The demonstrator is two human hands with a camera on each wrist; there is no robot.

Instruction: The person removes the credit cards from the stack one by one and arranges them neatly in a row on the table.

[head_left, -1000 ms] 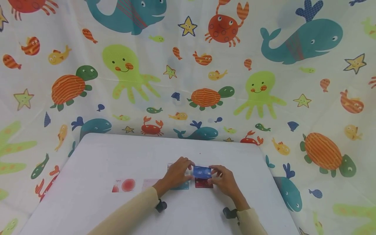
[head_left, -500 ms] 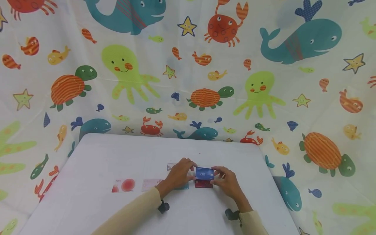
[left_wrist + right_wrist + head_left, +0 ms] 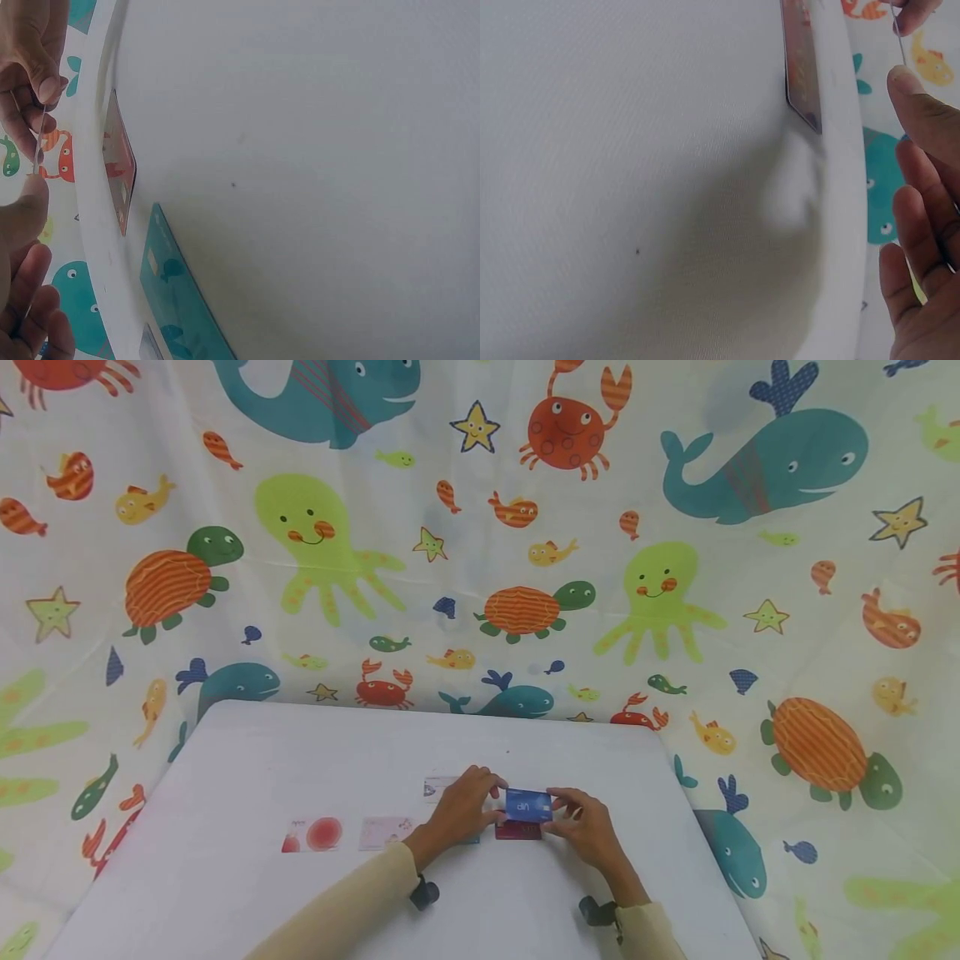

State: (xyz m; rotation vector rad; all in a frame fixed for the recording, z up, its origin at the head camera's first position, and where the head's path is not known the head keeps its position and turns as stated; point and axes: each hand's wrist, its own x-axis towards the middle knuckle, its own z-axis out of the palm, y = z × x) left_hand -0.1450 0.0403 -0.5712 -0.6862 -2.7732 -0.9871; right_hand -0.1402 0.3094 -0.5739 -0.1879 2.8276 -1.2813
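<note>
A blue bank card point(image 3: 528, 806) is held up above the table between my two hands. My left hand point(image 3: 465, 803) pinches its left edge between thumb and fingers, while my right hand point(image 3: 588, 828) pinches the right edge. In the left wrist view the card shows edge-on as a thin line between the thumbs. Below it on the table lies a dark red card point(image 3: 518, 832), its upper part covered by the blue card in the head view. Beside that, a teal card point(image 3: 184, 292) lies flat, mostly hidden by my left hand in the head view.
On the white table point(image 3: 360, 743), a pale pink card point(image 3: 382, 832) and a white card with a red circle point(image 3: 311, 835) lie to the left. A whitish card point(image 3: 438, 788) lies behind my left hand. A sea-animal printed curtain point(image 3: 420, 502) hangs beyond the table's far edge.
Both hands have shifted slightly to the right and a little toward me with the blue card between them. More of the whitish card now shows; less of the teal card does.
</note>
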